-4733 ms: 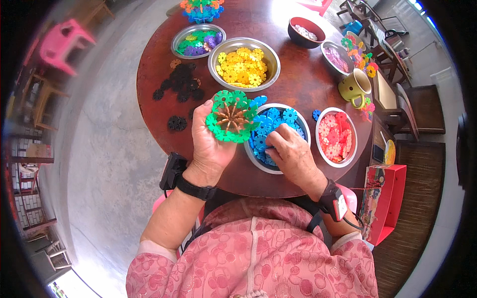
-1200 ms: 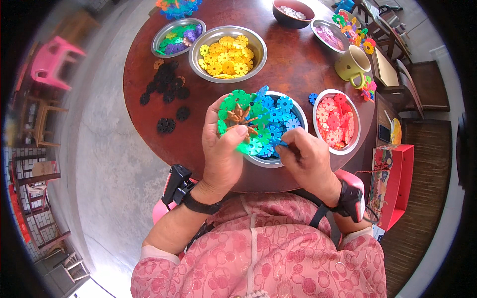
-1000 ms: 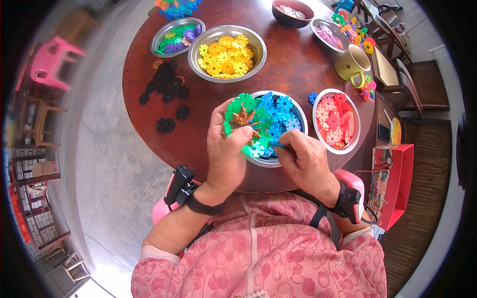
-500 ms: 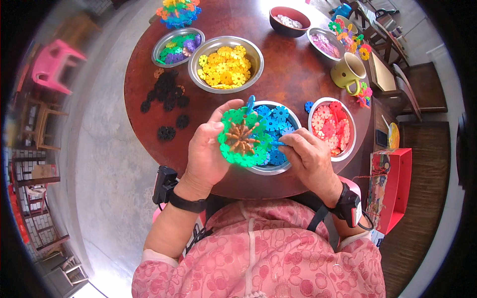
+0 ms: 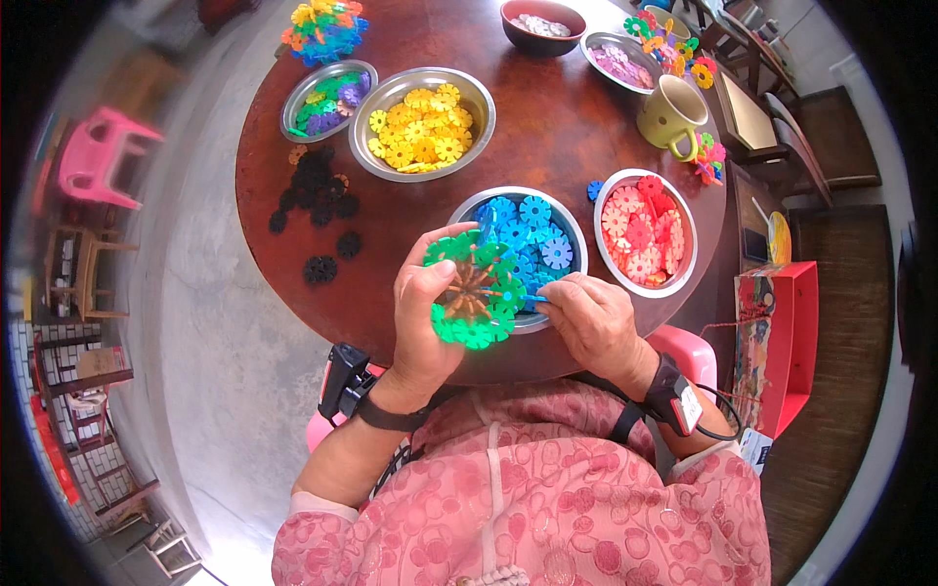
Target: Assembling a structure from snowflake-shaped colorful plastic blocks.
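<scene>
Her left hand grips the green snowflake-disc wheel, now lowered over the blue-disc bowl; her right hand seemingly pinches a blue disc against it. Behind them sits the yellow-disc bowl.

Half a second back the green ring faced up flat with its brown hub showing; it has since tipped on edge in the left hand. The right hand has moved to its 3 o'clock side, a blue piece pinched against the rim.
</scene>
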{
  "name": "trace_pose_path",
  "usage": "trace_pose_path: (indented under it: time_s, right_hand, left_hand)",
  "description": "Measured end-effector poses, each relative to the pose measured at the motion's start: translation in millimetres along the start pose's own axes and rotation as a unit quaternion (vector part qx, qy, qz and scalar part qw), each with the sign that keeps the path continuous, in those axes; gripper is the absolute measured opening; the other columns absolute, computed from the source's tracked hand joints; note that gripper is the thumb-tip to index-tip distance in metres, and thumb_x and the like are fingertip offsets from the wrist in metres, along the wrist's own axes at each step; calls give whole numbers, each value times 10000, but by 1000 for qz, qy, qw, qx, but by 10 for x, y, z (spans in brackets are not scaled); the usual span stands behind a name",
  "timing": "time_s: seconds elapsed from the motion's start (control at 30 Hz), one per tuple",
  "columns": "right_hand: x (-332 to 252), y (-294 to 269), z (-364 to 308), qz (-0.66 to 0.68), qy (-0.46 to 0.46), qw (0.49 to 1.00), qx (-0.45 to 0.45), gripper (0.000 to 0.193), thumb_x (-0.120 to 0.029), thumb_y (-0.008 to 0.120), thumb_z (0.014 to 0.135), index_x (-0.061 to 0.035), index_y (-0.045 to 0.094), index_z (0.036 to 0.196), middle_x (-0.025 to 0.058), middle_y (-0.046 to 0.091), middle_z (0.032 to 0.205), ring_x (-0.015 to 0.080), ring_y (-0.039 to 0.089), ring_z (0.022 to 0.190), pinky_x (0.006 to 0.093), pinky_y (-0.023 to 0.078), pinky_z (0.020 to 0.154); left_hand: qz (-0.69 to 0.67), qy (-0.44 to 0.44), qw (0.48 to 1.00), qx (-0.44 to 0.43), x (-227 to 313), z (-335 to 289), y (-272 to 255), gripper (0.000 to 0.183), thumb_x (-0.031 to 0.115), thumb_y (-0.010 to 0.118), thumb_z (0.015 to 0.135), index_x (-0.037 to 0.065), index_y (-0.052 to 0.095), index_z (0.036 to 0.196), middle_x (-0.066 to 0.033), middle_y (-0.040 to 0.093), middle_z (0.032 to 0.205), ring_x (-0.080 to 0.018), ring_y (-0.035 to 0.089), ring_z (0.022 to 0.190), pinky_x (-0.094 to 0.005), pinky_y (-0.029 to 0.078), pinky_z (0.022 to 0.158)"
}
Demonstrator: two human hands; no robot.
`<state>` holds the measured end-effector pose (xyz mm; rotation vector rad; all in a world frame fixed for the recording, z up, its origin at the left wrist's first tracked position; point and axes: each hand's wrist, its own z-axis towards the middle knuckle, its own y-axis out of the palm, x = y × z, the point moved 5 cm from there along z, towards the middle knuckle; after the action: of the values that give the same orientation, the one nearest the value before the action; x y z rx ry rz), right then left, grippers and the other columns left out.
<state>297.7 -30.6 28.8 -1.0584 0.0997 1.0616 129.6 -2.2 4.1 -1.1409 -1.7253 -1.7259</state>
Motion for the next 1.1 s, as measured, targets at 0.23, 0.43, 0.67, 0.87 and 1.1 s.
trace_pose_path:
  time_s: [0.23, 0.43, 0.67, 0.87, 1.1]
  right_hand:
    - [-57, -7, 61, 4, 13, 1000, -5, 128, -28, 651, 777, -34, 540, 840, 106, 484, 670, 290, 543, 579, 379, 446, 501]
    - [-56, 36, 39, 10, 13, 1000, -3, 121, -42, 640, 774, -38, 542, 844, 103, 487, 671, 287, 549, 583, 380, 447, 500]
    - [46, 91, 79, -5, 14, 1000, -18, 153, -60, 648, 787, -41, 557, 908, 112, 532, 715, 298, 578, 624, 382, 474, 535]
    - [141, -78, 194, 0, 95, 995, -12, 197, -31, 650, 798, -49, 607, 989, 113, 589, 822, 295, 617, 740, 369, 502, 630]
    - [78, 57, 236, -122, 23, 989, -86, 248, -43, 680, 743, -80, 613, 978, 96, 542, 884, 275, 586, 838, 370, 497, 703]
  left_hand:
    - [-76, -8, 996, 50, 4, -53, 41, 486, 277, 454, 851, -30, 496, 1226, -155, 616, 1065, -236, 633, 935, -361, 510, 851]
    - [-92, -14, 994, 58, -45, -66, 47, 477, 262, 456, 850, -29, 496, 1225, -151, 616, 1073, -236, 631, 937, -361, 506, 860]
    - [8, 38, 999, 16, 69, 25, 3, 511, 294, 462, 862, -31, 464, 1256, -146, 612, 1099, -222, 627, 969, -357, 498, 881]
    - [-90, 131, 987, 24, 325, 172, -274, 514, 418, 479, 947, 25, 466, 1278, -136, 605, 1165, -260, 607, 1045, -409, 471, 944]
    - [-293, 60, 954, 15, 352, 235, -454, 591, 502, 452, 928, 22, 492, 1272, -143, 595, 1200, -314, 575, 1112, -515, 444, 966]
